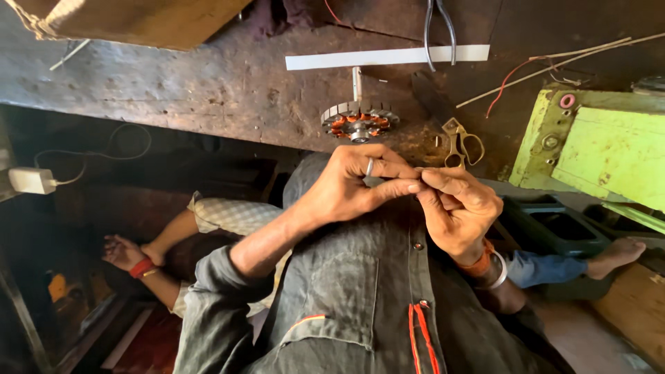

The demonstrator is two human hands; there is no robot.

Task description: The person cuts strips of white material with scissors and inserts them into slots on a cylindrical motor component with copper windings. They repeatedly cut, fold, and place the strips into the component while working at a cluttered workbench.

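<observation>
Both hands meet just in front of the person's chest, fingertips pressed together: the left hand point(346, 183), a ring on one finger, pinches toward the right hand point(457, 208), which wears a metal bangle and an orange thread at the wrist. Whatever sits between the fingertips is too small to make out; I cannot tell whether it is a wire end or a scrap, only that both pinches are closed tight and touching each other. Judgement: fine fingertip work like this goes best with the elbows braced and the pinch kept close to the body, as here, and with light falling on the fingertips. Just beyond the hands, on the bench edge, stands a round toothed metal stator wound with copper-orange coils point(359, 122), upright on its shaft. Beside it to the right lies a pair of brass-coloured scissors point(460, 144); farther back a flat white strip point(388, 57) and dark-handled pliers point(438, 31). The scarred dark wooden workbench point(208, 90) is worn and stained. A pale green metal box point(603, 149) sits at the right. Below, another person's bare foot point(616, 255) and a hand with a red wristband point(125, 253) show on the floor.
</observation>
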